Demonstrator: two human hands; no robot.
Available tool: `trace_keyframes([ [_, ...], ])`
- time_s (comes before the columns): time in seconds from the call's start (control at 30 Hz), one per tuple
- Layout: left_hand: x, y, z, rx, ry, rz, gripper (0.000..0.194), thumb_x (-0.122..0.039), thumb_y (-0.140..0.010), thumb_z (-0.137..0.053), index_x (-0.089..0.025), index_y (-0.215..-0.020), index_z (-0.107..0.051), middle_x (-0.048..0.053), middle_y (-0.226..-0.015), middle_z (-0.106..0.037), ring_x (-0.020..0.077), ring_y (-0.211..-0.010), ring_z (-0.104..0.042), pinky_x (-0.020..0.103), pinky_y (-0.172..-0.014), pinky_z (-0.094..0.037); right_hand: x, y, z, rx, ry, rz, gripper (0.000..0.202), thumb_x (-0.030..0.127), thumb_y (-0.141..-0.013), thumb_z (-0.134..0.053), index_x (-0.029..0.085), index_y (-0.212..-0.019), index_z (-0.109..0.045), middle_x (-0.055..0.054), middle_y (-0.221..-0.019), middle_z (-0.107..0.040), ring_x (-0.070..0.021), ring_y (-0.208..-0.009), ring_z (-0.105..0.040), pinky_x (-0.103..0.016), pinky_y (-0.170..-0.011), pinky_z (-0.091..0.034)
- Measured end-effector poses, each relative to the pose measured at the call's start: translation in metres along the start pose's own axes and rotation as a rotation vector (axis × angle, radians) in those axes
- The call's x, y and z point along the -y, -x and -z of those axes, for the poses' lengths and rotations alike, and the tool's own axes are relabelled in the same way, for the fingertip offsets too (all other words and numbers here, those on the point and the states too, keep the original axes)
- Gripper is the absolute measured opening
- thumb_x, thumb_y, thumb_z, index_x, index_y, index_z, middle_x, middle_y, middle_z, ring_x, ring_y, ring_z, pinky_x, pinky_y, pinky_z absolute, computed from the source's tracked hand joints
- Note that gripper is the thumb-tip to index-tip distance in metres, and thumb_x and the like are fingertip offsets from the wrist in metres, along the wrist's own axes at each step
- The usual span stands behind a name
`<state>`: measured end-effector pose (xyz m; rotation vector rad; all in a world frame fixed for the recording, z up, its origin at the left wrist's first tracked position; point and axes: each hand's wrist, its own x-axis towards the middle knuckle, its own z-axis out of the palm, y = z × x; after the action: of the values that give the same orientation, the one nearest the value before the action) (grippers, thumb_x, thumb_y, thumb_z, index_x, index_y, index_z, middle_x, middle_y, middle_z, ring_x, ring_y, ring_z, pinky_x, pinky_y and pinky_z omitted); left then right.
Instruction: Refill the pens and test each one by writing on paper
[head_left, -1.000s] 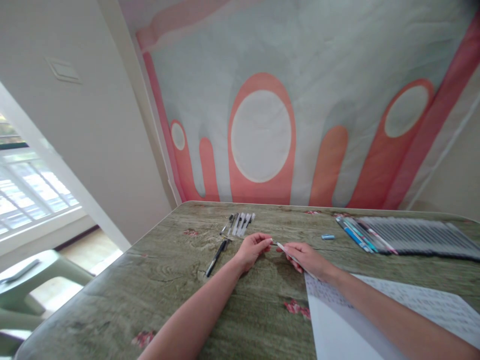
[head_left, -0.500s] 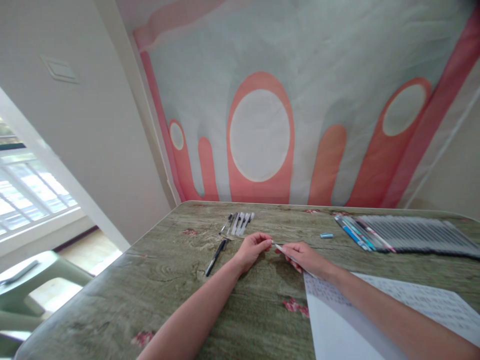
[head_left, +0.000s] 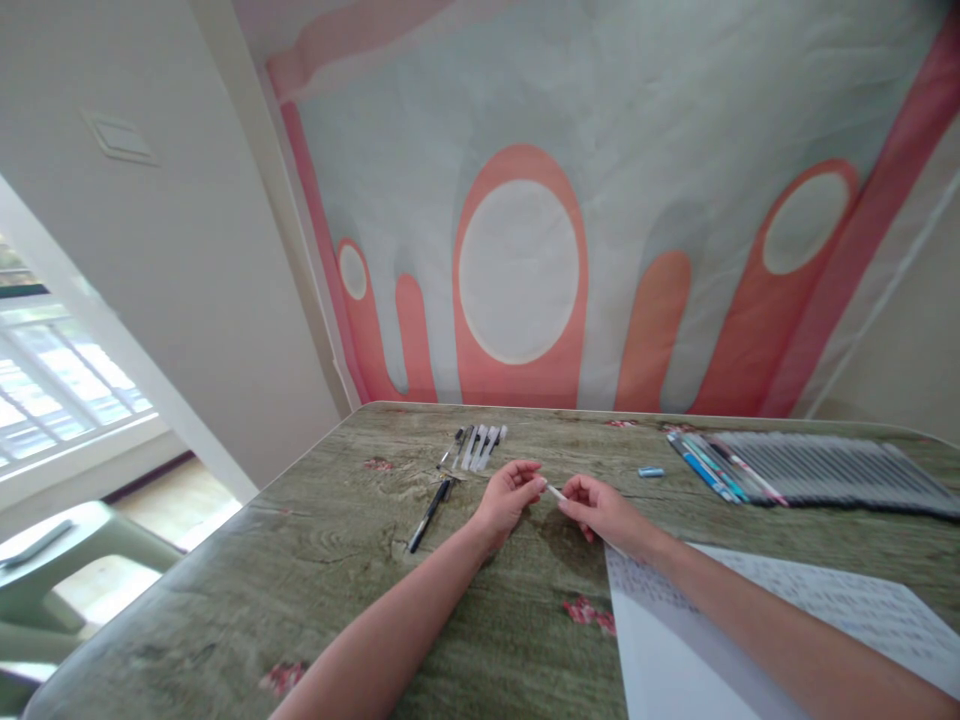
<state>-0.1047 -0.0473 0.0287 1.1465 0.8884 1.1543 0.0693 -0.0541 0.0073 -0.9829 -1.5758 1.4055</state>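
My left hand (head_left: 510, 500) pinches the left end of a thin whitish pen-like piece (head_left: 556, 492) above the table. The fingers of my right hand (head_left: 596, 508) are closed on the other end, and part of it is hidden under the palm. To the left of my left hand lies a black pen (head_left: 430, 516). Behind it, several clear and black pen parts (head_left: 480, 448) lie side by side. A small blue cap (head_left: 651, 472) rests behind my right hand.
A long row of grey pens (head_left: 832, 470) with blue, teal and pink pens (head_left: 709, 470) stretches along the right back. Written paper (head_left: 675, 640) lies under my right forearm. A green chair (head_left: 82, 570) stands left of the wooden-patterned table (head_left: 315, 570).
My right fingers have shifted slightly along the whitish piece, and more of it shows between my hands. My left hand has barely moved.
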Motion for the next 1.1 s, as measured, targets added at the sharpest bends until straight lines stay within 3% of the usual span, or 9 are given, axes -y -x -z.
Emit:
trace_keyframes([
  [0.3, -0.004, 0.001, 0.002, 0.030, 0.035, 0.015, 0.040, -0.029, -0.060, -0.071, -0.015, -0.095, -0.056, 0.001, -0.076, -0.058, 0.0084, -0.067, -0.052, 0.021, -0.064, -0.038, 0.009, 0.001, -0.001, -0.020, 0.091, 0.012, 0.028, 0.041, -0.069, -0.059, 0.018, -0.079, -0.047, 0.005, -0.061, -0.046, -0.0063, -0.046, -0.041, -0.017, -0.037, -0.034],
  [0.47, -0.003, 0.002, -0.002, 0.041, 0.163, 0.036, 0.040, -0.027, -0.061, -0.071, -0.015, -0.097, -0.055, 0.002, -0.079, -0.057, 0.0085, -0.070, -0.053, 0.022, -0.068, -0.039, 0.015, 0.004, -0.003, -0.099, 0.218, 0.119, 0.025, 0.040, -0.071, -0.058, 0.017, -0.077, -0.051, 0.003, -0.061, -0.050, -0.0082, -0.051, -0.043, -0.020, -0.045, -0.035],
  [0.7, 0.005, 0.001, -0.004, 0.020, 0.072, -0.088, 0.042, -0.026, -0.065, -0.068, -0.014, -0.101, -0.052, 0.004, -0.082, -0.057, 0.0111, -0.076, -0.053, 0.024, -0.073, -0.039, 0.016, 0.008, -0.007, -0.228, 0.418, 0.197, 0.021, 0.038, -0.074, -0.054, 0.018, -0.077, -0.055, 0.001, -0.062, -0.055, -0.0107, -0.054, -0.046, -0.023, -0.050, -0.036],
  [1.1, 0.005, 0.000, -0.001, 0.049, 0.047, -0.107, 0.040, -0.028, -0.067, -0.067, -0.013, -0.101, -0.052, 0.005, -0.085, -0.059, 0.0121, -0.079, -0.055, 0.026, -0.078, -0.039, 0.021, 0.011, -0.008, -0.138, 0.423, 0.184, 0.029, 0.042, -0.083, -0.038, 0.019, -0.078, -0.056, 0.002, -0.057, -0.054, -0.0123, -0.051, -0.049, -0.025, -0.051, -0.036],
])
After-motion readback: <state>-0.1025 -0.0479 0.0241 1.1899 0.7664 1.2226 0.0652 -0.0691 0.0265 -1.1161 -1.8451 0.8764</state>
